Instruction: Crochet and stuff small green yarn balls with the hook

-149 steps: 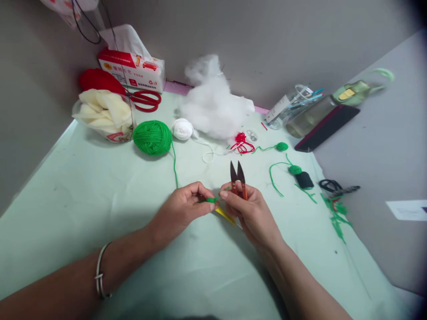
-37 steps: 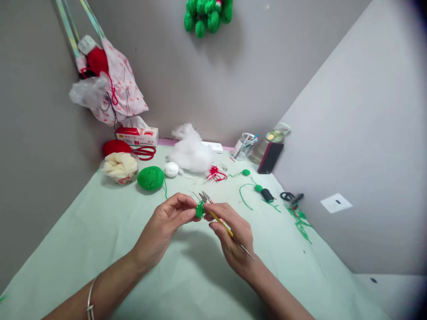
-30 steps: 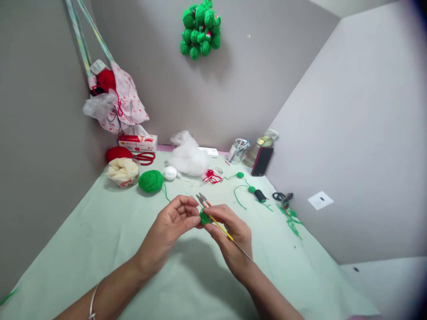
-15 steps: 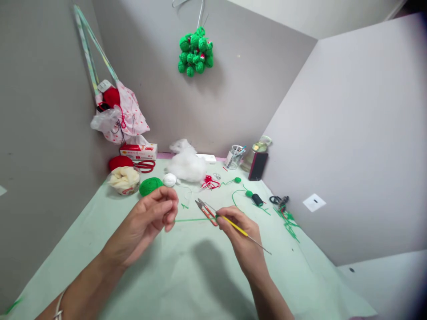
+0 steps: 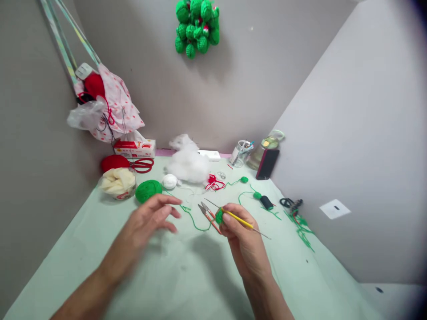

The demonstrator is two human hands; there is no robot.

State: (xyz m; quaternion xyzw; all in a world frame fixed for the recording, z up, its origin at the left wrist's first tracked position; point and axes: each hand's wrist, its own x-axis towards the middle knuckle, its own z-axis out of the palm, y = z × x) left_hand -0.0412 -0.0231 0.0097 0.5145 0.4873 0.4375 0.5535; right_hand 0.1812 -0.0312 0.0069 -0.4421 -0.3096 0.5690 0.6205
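Observation:
Between the thumb and fingers of my right hand (image 5: 245, 229) are a yellow-handled crochet hook (image 5: 240, 219) and a small green crocheted piece (image 5: 219, 216). The hook's thin tip points up and left. My left hand (image 5: 151, 220) hangs over the cloth with its fingers apart and nothing in them. A green strand (image 5: 195, 224) loops loosely on the cloth between my hands, leading towards the green yarn ball (image 5: 148, 191) behind my left hand. Small orange-handled snips (image 5: 209, 217) lie just left of the green piece.
White stuffing (image 5: 188, 164) sits at the back beside a white ball (image 5: 169, 181). Red scissors (image 5: 142, 166) and a cream bundle (image 5: 118, 181) are back left. A jar (image 5: 240, 154), phone (image 5: 267, 164) and dark thread spool (image 5: 266, 202) stand or lie to the right.
My left hand has let go of the green strand and its fingers have spread. The strand, taut before, now lies slack. More of the green piece shows in my right hand. The view has tilted down.

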